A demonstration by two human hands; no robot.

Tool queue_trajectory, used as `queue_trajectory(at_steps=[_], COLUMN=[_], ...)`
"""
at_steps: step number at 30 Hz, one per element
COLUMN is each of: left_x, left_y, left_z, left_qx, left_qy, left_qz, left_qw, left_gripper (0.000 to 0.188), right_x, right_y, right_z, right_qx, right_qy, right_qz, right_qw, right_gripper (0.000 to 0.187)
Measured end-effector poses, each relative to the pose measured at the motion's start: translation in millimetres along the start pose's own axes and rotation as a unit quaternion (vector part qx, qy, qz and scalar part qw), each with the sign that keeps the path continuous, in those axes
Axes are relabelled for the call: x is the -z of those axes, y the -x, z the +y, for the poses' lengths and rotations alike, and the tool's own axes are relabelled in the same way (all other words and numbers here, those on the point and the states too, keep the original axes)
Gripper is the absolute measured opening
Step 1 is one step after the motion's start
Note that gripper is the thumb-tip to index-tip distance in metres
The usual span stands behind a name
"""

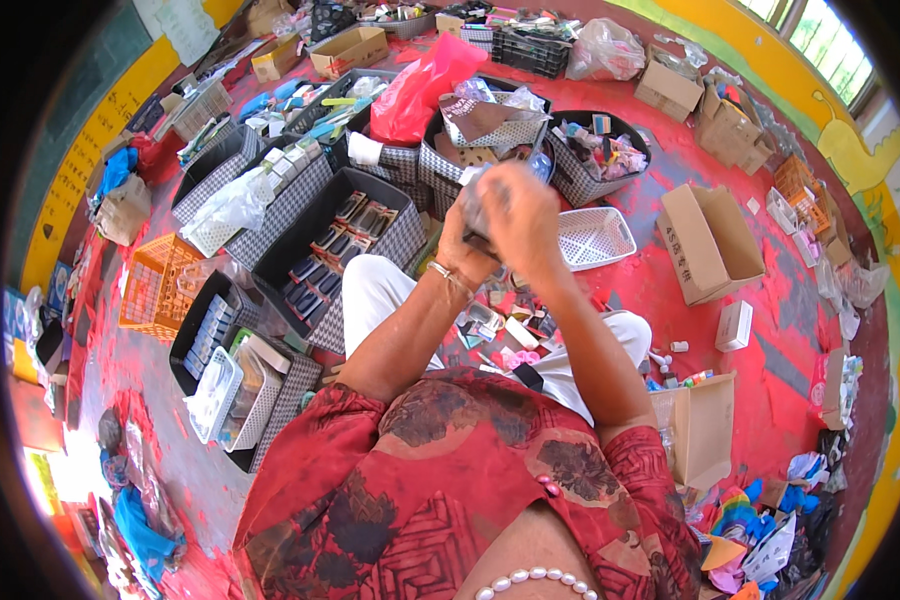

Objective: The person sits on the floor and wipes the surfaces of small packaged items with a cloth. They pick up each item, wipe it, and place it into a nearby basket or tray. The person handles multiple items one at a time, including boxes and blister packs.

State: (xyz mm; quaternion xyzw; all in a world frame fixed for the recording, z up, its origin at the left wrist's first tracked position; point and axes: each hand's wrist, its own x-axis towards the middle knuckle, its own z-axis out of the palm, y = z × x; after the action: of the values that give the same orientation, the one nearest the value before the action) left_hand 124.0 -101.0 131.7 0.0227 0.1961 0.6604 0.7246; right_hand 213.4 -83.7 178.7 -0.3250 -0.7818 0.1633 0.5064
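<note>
My two hands meet in front of my chest, raised above the floor. My left hand (462,246) is closed around a small grey object (477,208) whose kind I cannot make out. Against its upper side my right hand (526,218) is curled, blurred by motion, and its fingertips are hidden. Below them, between my white-trousered legs, lies a pile of small mixed items (510,325). To the left of my hands stands a long dark basket (270,262) holding rows of small dark packaged items (322,268). A white perforated tray (598,240) rests on the floor to the right.
Several patterned baskets, one with a red plastic bag (420,95), stand ahead. An open cardboard box (705,250) and a small white box (735,325) are at the right. An orange crate (155,285) stands at the left. Another open carton (705,430) sits by my right elbow.
</note>
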Motion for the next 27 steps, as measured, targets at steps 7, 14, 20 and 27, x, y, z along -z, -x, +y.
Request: queue_trajectory(at_steps=[7, 14, 20, 27], left_x=[16, 11, 8, 19], left_y=[-17, -5, -20, -15], left_z=[13, 7, -4, 25], left_qx=[0.024, 0.141, -0.071, 0.04], left_qy=[0.02, 0.105, 0.033, 0.201], left_qz=[-0.202, -0.182, -0.296, -0.158], left_qw=[0.979, 0.967, 0.952, 0.966], left_gripper=[0.038, 0.039, 0.033, 0.035], right_x=[22, 45, 3, 72], right_y=[21, -28, 0, -4], right_z=[-7, 7, 4, 4], right_qx=[-0.05, -0.043, -0.01, -0.196], right_qy=[-0.195, -0.015, -0.114, -0.212], right_qz=[-0.079, 0.263, -0.055, 0.078], right_qw=[0.976, 0.964, 0.992, 0.954], right_gripper=[0.009, 0.009, 0.014, 0.018])
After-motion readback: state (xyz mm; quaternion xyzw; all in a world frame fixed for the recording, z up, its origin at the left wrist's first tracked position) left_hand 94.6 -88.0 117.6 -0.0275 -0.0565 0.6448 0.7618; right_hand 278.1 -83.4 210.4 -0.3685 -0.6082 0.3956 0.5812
